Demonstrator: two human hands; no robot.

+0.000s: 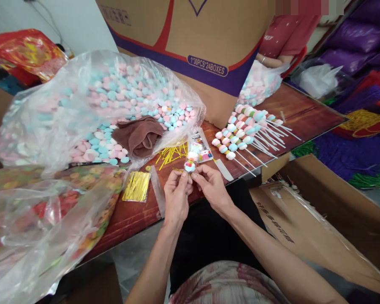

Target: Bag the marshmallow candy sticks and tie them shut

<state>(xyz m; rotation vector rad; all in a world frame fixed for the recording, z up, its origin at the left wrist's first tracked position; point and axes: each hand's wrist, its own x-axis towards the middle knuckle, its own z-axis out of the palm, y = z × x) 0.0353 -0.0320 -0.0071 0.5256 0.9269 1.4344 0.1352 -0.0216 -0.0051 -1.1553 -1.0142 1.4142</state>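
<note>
"Fingers (183, 179), how do they stand?"

"Pinched nearly closed: our left hand (177, 192) and right hand (213, 188) hold the lower end of the wrapped candies (190, 166), over the surface (134, 217) by its near edge."

"And progress?"

"Ours looks wrapped; whether it's tied, we can't tell. Toward the right end, candy skewers (240, 131) are threaded, apparently unwrapped. Loose gold ties (173, 154) remain, and loose candies (120, 90) toward the far left."

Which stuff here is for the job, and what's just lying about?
Job, apparently: wrapped candy stack at left hand and right hand; loose gold ties; gold tie packet; candy skewers; candy bag.

Probably lying about: brown cloth; large carton; red-and-gold bag; purple bundles.
</note>
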